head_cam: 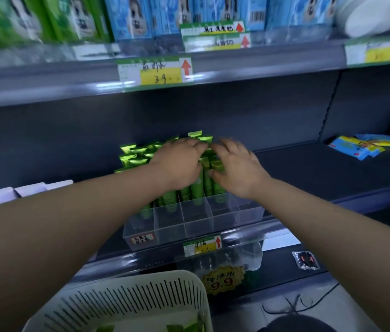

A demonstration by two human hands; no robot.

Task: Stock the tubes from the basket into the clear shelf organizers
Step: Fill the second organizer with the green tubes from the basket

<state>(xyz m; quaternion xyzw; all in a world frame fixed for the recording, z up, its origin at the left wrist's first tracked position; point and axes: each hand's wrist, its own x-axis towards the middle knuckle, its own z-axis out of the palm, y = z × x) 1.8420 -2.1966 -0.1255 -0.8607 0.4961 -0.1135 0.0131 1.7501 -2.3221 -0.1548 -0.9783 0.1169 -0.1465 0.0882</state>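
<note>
Several green tubes (133, 155) stand upright, crimped ends up, in a clear divided organizer (196, 221) on the middle shelf. Its front compartments hold nothing. My left hand (179, 161) lies over the tops of the tubes, fingers reaching toward the back rows. My right hand (234, 166) rests beside it on the right-hand tubes, fingers spread and bent over their tops. Both hands touch the tubes; whether either one grips a tube is hidden. A pale slotted basket (141, 300) sits at the bottom with a few green tubes (177, 328) in it.
Blue packets (361, 146) lie at the right of the same dark shelf. Pale boxes (21, 191) stand at the left. Green and blue cartons (127, 17) fill the shelf above, with price labels (155, 70) on its edge. A yellow price sign (222, 280) hangs below.
</note>
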